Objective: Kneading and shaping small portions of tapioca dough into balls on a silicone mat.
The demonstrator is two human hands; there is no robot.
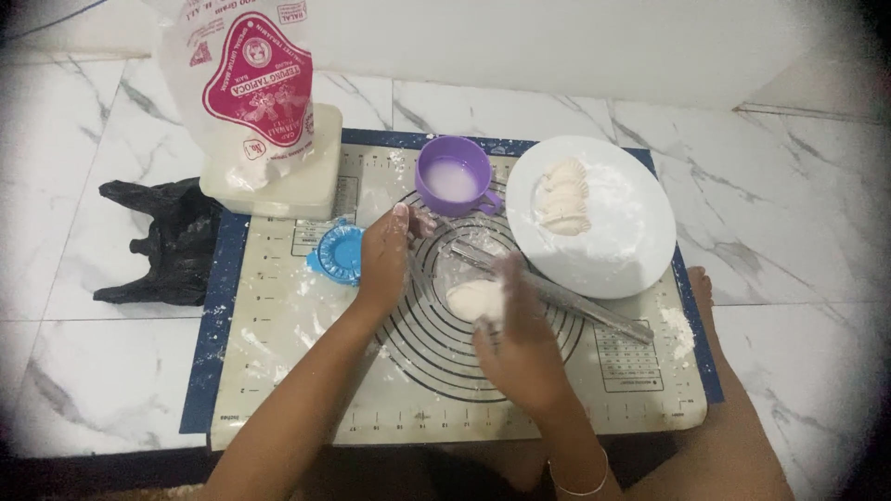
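My right hand (pixel 522 336) rests on a small flat round of pale dough (pixel 469 299) in the middle of the floured baking mat (pixel 278 371); its fingers are blurred. My left hand (pixel 385 255) hovers flat over the mat, fingertips toward the purple cup (pixel 453 176) of whitish liquid, beside a blue dumpling press (pixel 340 251). It holds nothing. A metal rolling rod (pixel 566 297) lies diagonally just beyond the dough. Three folded dumplings (pixel 564 197) sit on the floured white plate (pixel 622 260) at the right.
A bag of flour (pixel 246 83) stands in a white box (pixel 297 181) at the mat's back left. A crumpled black plastic bag (pixel 167 246) lies on the marble floor to the left. My knee (pixel 705 306) is at the mat's right edge.
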